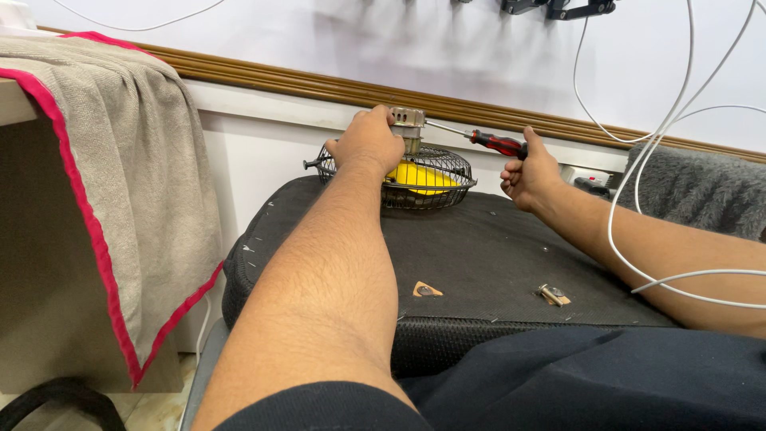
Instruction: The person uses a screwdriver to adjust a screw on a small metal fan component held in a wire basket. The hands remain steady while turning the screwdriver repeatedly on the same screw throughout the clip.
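Observation:
A small fan with a black wire cage (435, 191) and yellow blades (421, 177) lies face down on a black padded surface (479, 255). Its metal motor housing (409, 121) sticks up at the top. My left hand (369, 142) grips the motor and the cage's top. My right hand (530, 174) holds a screwdriver with a red and black handle (499, 144); its shaft points left and its tip meets the motor housing.
A beige towel with red trim (120, 175) hangs over a ledge at left. White cables (662, 136) dangle at right over a grey fuzzy cloth (702, 191). Two small metal parts (427, 290) (553, 294) lie on the pad near me. A wall stands behind.

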